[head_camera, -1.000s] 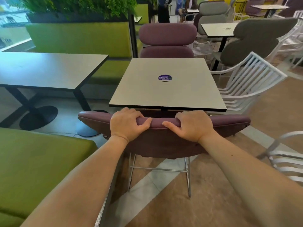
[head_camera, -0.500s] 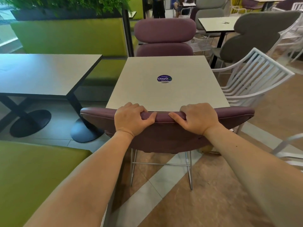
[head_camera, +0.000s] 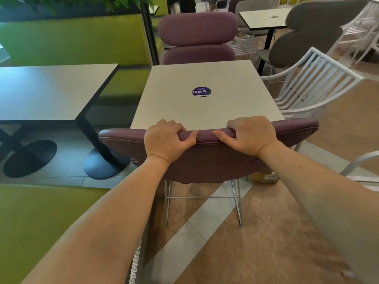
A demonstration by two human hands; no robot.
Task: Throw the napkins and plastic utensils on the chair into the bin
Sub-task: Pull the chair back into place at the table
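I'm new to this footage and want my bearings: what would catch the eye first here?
Both bare hands, the left hand and the right hand, grip the top edge of a purple chair's backrest at the centre of the view. Just beyond it stands a pale square table with a round purple sticker in its middle. A matching purple chair faces from the far side.
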